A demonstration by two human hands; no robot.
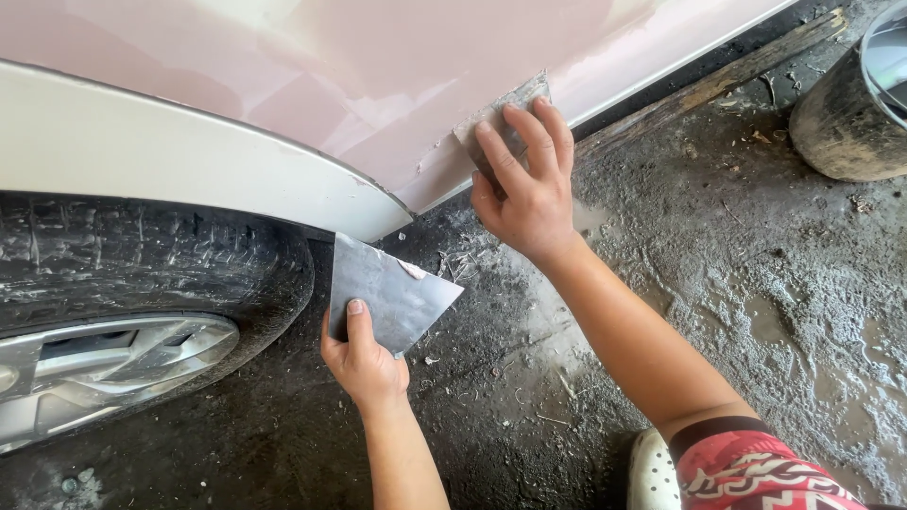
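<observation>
Tyre (142,255) as landmark: left hand (364,364) pinches metal plate (389,295) beside it; farther along, right hand (524,184) presses spreader (501,118), fingers flat, onto pink panel (378,85).

Body panel (359,85): matt pinkish filler, smooth with ridged edges; arch trim glossy white. Spreader (387,293) at 6 o'clock: dull grey sheet metal. Scraper (505,118) at 12: filler-crusted metal. Tyre (142,264): rough matt rubber. Floor (756,283): gritty wet concrete. Plank (718,80): weathered wood.
</observation>
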